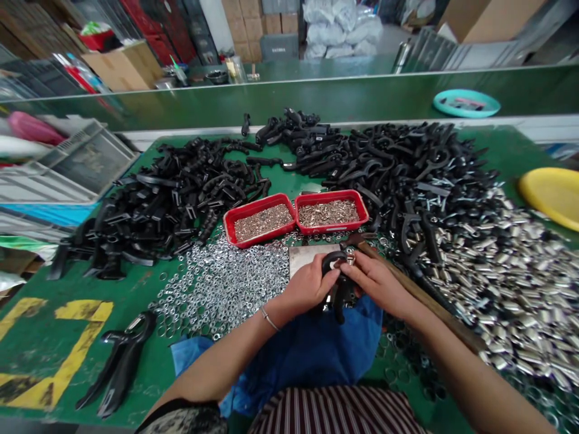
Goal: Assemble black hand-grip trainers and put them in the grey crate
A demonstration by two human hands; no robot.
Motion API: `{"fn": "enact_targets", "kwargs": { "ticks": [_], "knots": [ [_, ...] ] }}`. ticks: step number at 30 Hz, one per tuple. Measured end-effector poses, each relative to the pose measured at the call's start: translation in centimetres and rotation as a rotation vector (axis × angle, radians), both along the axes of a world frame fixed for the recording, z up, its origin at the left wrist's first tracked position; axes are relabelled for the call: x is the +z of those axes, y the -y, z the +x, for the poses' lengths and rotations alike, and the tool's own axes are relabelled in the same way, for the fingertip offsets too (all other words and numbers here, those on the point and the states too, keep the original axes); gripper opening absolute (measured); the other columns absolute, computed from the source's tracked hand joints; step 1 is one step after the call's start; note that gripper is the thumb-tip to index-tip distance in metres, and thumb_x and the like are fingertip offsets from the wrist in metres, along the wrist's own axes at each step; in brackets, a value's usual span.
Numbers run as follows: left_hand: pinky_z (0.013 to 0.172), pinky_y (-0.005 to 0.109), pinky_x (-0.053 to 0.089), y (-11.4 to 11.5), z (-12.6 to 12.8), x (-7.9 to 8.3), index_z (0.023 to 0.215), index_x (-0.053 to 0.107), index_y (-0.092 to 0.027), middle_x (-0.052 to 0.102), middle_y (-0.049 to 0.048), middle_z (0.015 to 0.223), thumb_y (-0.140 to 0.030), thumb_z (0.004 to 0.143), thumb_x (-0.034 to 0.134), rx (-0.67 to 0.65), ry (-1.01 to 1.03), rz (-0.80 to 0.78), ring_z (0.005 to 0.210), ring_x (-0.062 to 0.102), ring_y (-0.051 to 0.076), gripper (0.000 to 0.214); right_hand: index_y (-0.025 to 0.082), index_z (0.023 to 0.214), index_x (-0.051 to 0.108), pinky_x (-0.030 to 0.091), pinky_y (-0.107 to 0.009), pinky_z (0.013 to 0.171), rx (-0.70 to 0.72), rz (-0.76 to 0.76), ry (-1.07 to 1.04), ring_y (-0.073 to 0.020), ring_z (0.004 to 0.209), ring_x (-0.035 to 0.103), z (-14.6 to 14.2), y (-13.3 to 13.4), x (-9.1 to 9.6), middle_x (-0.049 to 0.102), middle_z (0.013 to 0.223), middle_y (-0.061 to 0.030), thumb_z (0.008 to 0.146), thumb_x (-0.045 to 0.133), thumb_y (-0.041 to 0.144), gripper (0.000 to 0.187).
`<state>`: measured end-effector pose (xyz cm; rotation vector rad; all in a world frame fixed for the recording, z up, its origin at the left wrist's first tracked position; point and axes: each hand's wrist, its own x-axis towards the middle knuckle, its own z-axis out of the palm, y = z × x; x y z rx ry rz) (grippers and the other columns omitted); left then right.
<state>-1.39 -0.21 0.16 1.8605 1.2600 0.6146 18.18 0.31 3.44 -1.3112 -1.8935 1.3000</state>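
Observation:
Over a small metal block [312,255] in the middle of the bench, both of my hands are closed around a black two-handled tool [342,290] with a curved, ring-like head. My left hand [312,281] grips the head from the left, thumb on top. From the right, my right hand [371,279] pinches the same head, near a shiny silver piece [350,257]. My fingers partly cover the head. A hammer with a wooden handle [420,289] lies beside my right hand. A similar black tool [124,364] rests on the bench at the left.
Two red trays [260,220] of small metal pins stand beyond my hands. Loose silver rings [230,283] spread to the left, metal cylinders [506,277] to the right. Black handle parts [163,199] are heaped behind. A yellow plate [554,193] sits at the right edge.

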Motion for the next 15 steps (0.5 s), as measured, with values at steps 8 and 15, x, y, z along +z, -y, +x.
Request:
{"fn": "enact_targets", "kwargs": {
  "ticks": [8,15],
  "knots": [
    [0.081,0.043,0.054,1.6,-1.7,2.5,0.143,0.038,-0.016,0.070,0.0179,0.113,-0.062,0.096,0.046,-0.257,-0.193,-0.046,0.098,0.071,0.034,0.066,0.019,0.103,0.059,0.051,-0.028,0.072,0.154,-0.012,-0.032,-0.0159,0.080,0.059,0.0,2.0,0.0,0.062,0.094,-0.0035,0.103,0.042,0.047,0.032],
    [0.077,0.039,0.056,3.4,-1.5,6.2,0.138,0.043,-0.009,0.072,0.0207,0.105,-0.060,0.096,0.047,-0.287,-0.195,0.056,0.091,0.073,0.031,0.066,0.022,0.112,0.062,0.050,-0.030,0.089,0.309,0.127,0.005,-0.0178,0.094,0.062,0.2,2.7,4.4,0.066,0.102,-0.0049,0.105,0.040,0.037,0.028]
  ]
}}
